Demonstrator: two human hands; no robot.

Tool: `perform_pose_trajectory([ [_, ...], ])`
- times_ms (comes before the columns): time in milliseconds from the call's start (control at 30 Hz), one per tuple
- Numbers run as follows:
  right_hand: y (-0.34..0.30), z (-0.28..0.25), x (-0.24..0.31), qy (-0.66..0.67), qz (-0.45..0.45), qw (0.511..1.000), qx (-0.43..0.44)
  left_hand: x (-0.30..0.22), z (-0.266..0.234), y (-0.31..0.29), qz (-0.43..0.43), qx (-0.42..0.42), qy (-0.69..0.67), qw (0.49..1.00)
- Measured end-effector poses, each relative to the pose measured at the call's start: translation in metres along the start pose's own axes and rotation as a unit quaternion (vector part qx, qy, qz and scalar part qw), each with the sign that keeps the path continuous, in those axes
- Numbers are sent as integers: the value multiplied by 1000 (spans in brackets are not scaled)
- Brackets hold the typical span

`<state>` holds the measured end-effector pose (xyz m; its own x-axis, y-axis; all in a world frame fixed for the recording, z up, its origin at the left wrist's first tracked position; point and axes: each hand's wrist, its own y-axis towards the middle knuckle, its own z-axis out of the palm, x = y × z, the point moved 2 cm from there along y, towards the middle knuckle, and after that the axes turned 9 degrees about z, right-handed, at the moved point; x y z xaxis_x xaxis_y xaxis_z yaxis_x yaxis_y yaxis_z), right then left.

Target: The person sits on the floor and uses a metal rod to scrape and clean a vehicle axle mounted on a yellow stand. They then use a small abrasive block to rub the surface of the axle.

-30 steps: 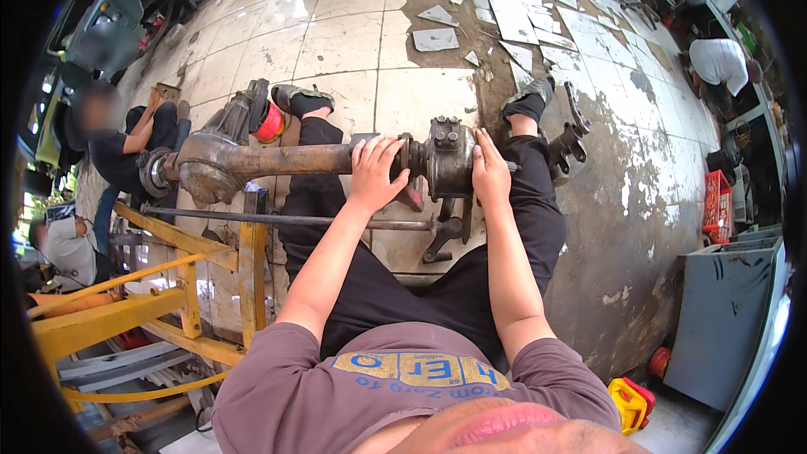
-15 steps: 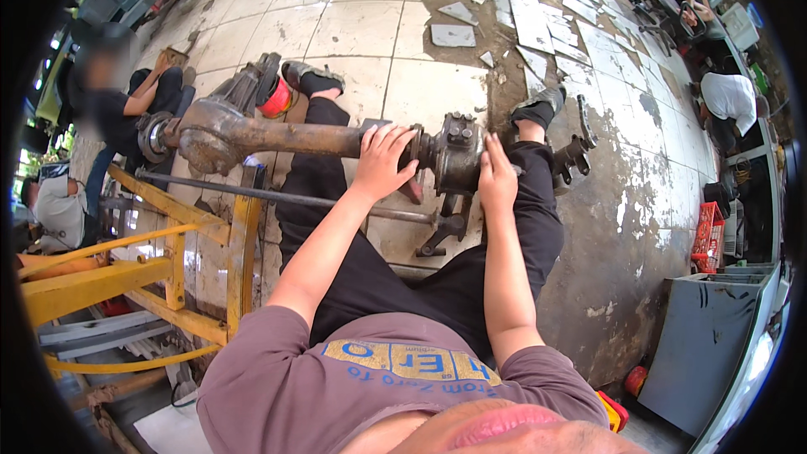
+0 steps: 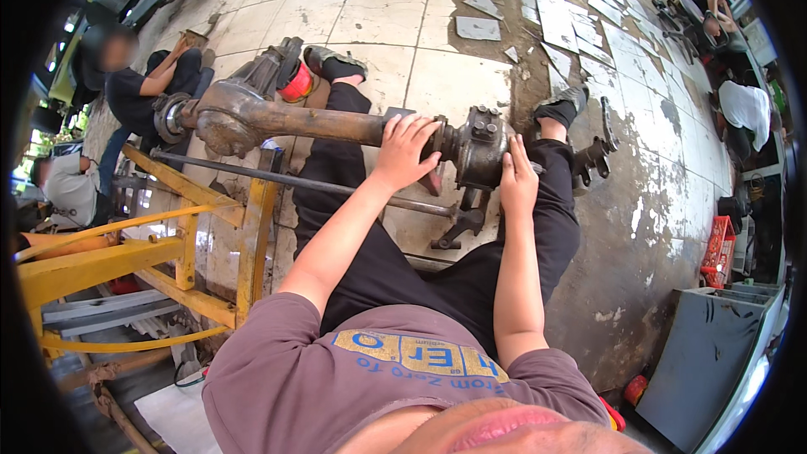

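A rusty vehicle axle housing point(image 3: 311, 123) lies across in front of me, over my outstretched legs. Toward its left end is the rounded differential bulge point(image 3: 225, 124); at its right end sits a dark, greasy steering knuckle point(image 3: 485, 151). My left hand point(image 3: 403, 151) rests on the tube just left of the knuckle, fingers spread over the top and not wrapped round it. Against the knuckle's outer right face lies my right hand point(image 3: 519, 185), its fingers stretched out. On the near side, a long tie rod point(image 3: 319, 185) runs along the axle to an arm point(image 3: 462, 223) below the knuckle.
A yellow metal frame point(image 3: 181, 261) stands at my left. Beyond the axle's left end sits another person point(image 3: 151, 76). Broken tiles point(image 3: 479, 29) litter the far floor. A loose metal part point(image 3: 593, 158) lies past my right leg, near a red crate point(image 3: 719, 250) and grey cabinet point(image 3: 706, 361).
The whole scene has shifted slightly to the right and down in the picture. Both hands keep the same places on the axle and knuckle.
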<state>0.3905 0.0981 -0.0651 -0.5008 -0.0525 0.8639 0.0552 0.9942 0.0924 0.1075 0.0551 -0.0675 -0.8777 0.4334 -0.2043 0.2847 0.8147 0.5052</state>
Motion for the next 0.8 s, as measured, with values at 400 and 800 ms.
perform_pose_trajectory([
  [400, 26, -6, -13, 55, -9, 998, 20, -4, 2, 7, 0, -14, -19, 1000],
  [800, 28, -4, -9, 11, -9, 1000, 21, -1, 5, 2, -4, -14, -4, 1000],
])
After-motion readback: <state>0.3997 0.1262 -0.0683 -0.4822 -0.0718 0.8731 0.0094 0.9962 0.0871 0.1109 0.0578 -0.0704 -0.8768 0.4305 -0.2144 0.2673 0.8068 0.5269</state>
